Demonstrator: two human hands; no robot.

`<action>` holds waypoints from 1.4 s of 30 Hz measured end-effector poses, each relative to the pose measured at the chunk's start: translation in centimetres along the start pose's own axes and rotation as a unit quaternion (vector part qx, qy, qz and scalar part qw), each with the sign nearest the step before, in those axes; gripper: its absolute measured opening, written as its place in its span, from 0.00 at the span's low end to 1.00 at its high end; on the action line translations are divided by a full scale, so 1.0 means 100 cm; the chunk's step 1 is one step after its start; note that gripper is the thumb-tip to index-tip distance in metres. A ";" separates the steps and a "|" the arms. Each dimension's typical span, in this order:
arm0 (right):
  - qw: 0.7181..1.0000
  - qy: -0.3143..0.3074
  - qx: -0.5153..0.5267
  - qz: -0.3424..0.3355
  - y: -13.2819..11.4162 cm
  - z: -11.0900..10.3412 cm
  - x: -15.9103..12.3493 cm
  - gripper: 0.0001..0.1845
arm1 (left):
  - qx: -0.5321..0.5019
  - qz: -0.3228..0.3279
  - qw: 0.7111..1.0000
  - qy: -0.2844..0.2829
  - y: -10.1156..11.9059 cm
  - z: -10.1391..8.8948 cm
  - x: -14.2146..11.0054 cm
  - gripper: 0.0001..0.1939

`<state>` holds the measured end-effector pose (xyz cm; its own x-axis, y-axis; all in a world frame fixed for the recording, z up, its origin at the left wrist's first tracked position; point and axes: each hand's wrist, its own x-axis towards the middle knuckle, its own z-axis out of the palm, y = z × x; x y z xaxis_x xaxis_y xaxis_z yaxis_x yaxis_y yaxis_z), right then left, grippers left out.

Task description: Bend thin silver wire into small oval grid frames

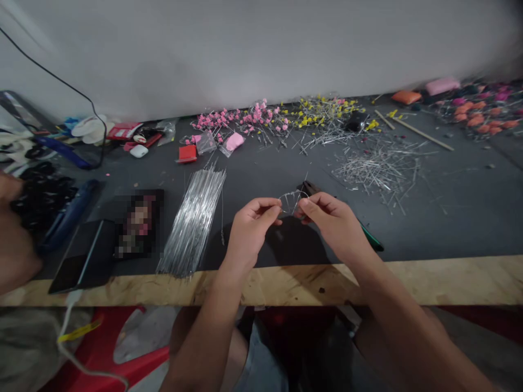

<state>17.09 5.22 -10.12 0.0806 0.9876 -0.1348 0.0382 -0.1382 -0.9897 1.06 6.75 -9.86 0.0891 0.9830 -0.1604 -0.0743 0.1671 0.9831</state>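
Observation:
Between my two hands is a thin silvery wire (291, 195), bent into a curved shape with short twisted bits along it. My left hand (255, 220) pinches its left end between thumb and fingers. On the opposite side, my right hand (327, 215) is closed on the wire's right end. Pliers (371, 237) with green handles lie on the dark tabletop, partly hidden behind my right hand and forearm. A thick bundle of straight wires (194, 220) rests left of my left hand, with one single wire (223, 218) apart beside it.
Behind lie pink-tipped wires (257, 114), yellow-tipped wires (314, 111) and a loose heap of bare wires (378, 166). Orange pieces (476, 115) are at far right. A tablet-like device (84, 256) with a white cable is at left. Another person's arm (16, 239) reaches in there. The table's wooden edge (441, 280) runs in front.

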 end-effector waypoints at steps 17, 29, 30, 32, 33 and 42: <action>0.973 -0.141 -0.181 -0.006 0.004 0.001 0.001 0.08 | 0.357 0.019 0.920 -0.161 -0.001 -0.015 -0.007 0.15; 0.972 -0.149 -0.181 -0.027 0.003 0.004 -0.003 0.07 | 0.389 0.028 0.905 -0.172 -0.007 -0.015 -0.004 0.33; 0.971 -0.152 -0.184 -0.030 0.003 0.004 -0.004 0.07 | 0.387 0.024 0.905 -0.173 -0.007 -0.016 -0.004 0.34; 0.969 -0.159 -0.188 -0.033 0.004 0.006 -0.005 0.07 | 0.389 0.020 0.904 -0.176 -0.007 -0.018 -0.005 0.34; 0.968 -0.162 -0.187 -0.034 0.004 0.007 -0.006 0.07 | 0.393 0.020 0.902 -0.179 -0.008 -0.019 -0.005 0.34; 0.971 -0.167 -0.170 -0.033 0.003 0.010 -0.005 0.08 | 0.379 0.037 0.911 -0.159 -0.015 -0.027 -0.008 0.27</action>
<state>16.04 4.73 -10.36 -0.2585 0.9564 -0.1362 0.3639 -0.0342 -0.9308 -1.60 5.91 -11.39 0.4041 0.8975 -0.1767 0.6047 -0.1171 0.7878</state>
